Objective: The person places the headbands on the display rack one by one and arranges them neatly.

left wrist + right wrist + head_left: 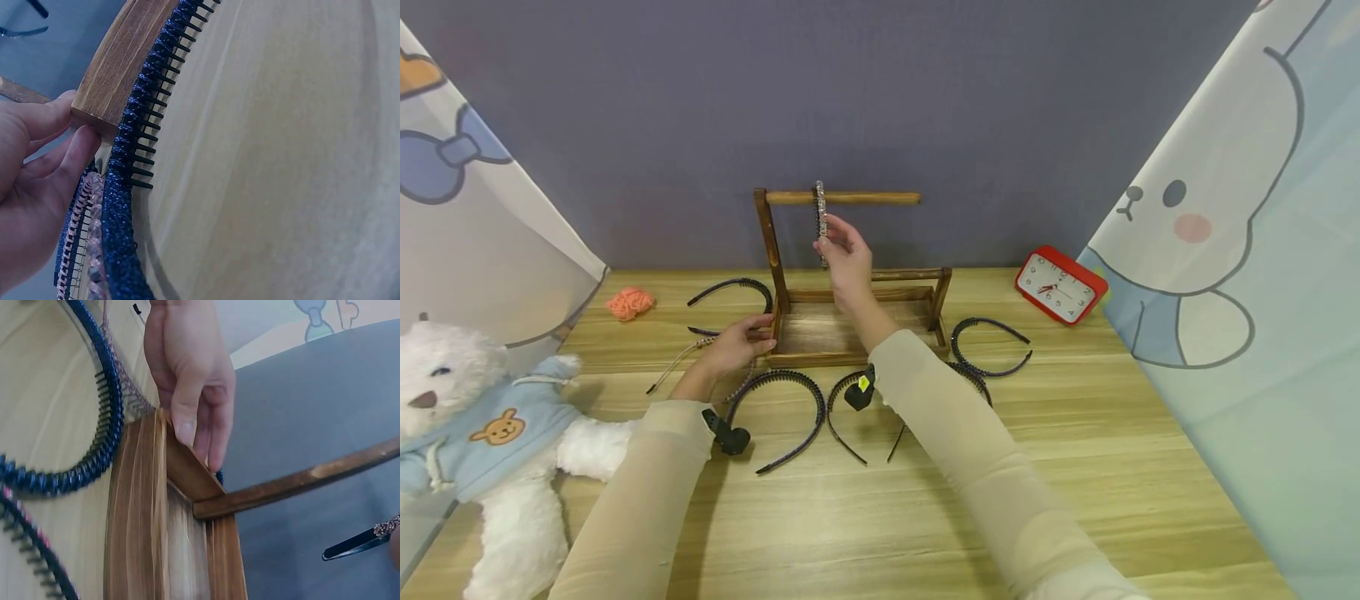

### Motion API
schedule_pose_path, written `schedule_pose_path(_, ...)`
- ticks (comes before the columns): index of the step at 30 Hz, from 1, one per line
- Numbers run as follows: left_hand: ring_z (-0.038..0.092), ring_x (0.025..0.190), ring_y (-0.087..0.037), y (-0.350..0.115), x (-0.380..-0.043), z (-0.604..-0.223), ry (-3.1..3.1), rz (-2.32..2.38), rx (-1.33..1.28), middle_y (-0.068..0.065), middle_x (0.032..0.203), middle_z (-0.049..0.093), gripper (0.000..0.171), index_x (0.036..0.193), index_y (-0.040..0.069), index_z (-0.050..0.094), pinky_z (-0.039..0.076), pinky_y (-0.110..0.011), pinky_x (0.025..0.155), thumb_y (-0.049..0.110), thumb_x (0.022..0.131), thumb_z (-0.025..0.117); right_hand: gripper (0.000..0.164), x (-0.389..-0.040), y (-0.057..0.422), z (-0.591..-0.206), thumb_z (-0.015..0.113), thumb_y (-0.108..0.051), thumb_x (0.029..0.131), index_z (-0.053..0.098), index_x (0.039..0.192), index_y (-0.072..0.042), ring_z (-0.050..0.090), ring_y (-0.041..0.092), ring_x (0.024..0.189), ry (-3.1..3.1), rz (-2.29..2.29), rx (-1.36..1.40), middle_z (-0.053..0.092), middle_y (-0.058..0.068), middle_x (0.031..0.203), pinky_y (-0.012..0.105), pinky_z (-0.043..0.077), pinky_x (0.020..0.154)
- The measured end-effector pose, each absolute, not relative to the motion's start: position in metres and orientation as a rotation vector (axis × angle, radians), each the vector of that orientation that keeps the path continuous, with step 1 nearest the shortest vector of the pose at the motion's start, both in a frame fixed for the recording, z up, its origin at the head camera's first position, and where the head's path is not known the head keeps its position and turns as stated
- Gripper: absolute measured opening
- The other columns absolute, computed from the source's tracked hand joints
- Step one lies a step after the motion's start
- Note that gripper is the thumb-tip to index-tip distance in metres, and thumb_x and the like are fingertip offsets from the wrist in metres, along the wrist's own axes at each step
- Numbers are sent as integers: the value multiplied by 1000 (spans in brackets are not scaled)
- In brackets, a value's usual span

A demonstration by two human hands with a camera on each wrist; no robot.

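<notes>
A beaded, silvery headband stands upright at the upper rod of a wooden headband rack. My right hand pinches this headband between thumb and fingers, just below the rod. Its dark end shows at the lower right of the right wrist view. My left hand grips the left end of the rack's tray, with the thumb and fingers on either side of the wooden end wall. Close beside that hand in the left wrist view lie a glittery blue toothed headband and a pink braided one.
Several more headbands lie around the rack, including a dark one in front and another at its right. A red alarm clock stands at the back right. Orange yarn and a white plush bear occupy the left side.
</notes>
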State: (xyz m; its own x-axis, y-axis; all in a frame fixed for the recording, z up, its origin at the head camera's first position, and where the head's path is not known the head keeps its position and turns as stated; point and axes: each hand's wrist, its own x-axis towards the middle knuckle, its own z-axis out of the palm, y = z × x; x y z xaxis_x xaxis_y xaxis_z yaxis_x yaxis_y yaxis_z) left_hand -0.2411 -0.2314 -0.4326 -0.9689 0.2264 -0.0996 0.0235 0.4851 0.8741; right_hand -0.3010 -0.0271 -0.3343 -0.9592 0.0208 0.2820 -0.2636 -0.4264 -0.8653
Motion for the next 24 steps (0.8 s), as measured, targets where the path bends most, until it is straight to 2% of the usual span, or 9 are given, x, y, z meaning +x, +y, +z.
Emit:
schedule_pose_path(5, 39, 131, -43, -231, -241, -434, 2513, 1492, 195, -29, 147, 35, 57, 150, -5, 28, 38, -53, 103, 6, 101, 55, 35, -299, -43, -336, 57, 13, 93, 59, 126, 4, 62, 14, 83, -1615, 2472, 353, 56, 1, 94, 31, 53, 84)
schedule_pose_path(10, 38, 131, -44, -232, -243, -436, 2510, 1499, 200, -28, 148, 33, 58, 150, -5, 29, 38, -53, 103, 7, 100, 55, 35, -299, -53, -338, 58, 11, 93, 59, 127, 2, 62, 14, 84, -1614, 2500, 392, 54, 1, 94, 32, 52, 85)
schedule_pose_path(17, 38, 131, -44, -233, -243, -436, 2507, 1508, 205, -28, 148, 34, 58, 150, -6, 29, 38, -53, 103, 7, 100, 56, 36, -297, -64, -333, 58, 10, 94, 59, 128, 1, 63, 13, 85, -1639, 2493, 405, 54, -1, 94, 27, 52, 80)
schedule_pose_path(24, 38, 131, -45, -234, -243, -434, 2499, 1515, 214, -28, 149, 33, 59, 150, -6, 29, 38, -54, 102, 8, 100, 57, 36, -292, -71, -329, 58, 11, 93, 59, 129, 3, 63, 13, 83, -1619, 2524, 434, 54, 0, 94, 36, 52, 89)
